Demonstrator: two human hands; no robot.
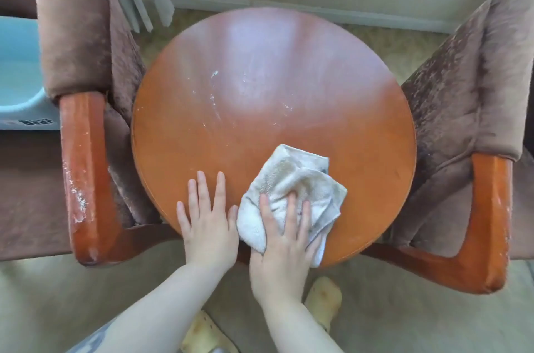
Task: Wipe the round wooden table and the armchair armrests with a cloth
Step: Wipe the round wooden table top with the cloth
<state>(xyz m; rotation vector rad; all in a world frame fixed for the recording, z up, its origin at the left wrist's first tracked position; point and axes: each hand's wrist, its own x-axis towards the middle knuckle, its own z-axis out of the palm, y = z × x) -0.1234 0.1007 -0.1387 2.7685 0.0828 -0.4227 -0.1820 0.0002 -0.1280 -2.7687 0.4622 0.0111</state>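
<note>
The round wooden table (pixel 332 86) fills the middle of the view, with white dusty streaks near its centre and left. A crumpled off-white cloth (pixel 291 179) lies on its near edge. My right hand (pixel 284 240) presses flat on the cloth's near part, fingers spread over it. My left hand (pixel 206 216) rests flat on the bare tabletop just left of the cloth, fingers apart, holding nothing. The left armchair's wooden armrest (pixel 83 167) shows white smears. The right armchair's wooden armrest (pixel 491 222) stands at the right.
Brown upholstered armchairs (pixel 78 29) flank the table on both sides, close to its rim. A light blue plastic item (pixel 20 72) lies on the left chair's seat. Beige carpet (pixel 404 318) covers the floor, and my slippered feet (pixel 323 297) stand below the table's near edge.
</note>
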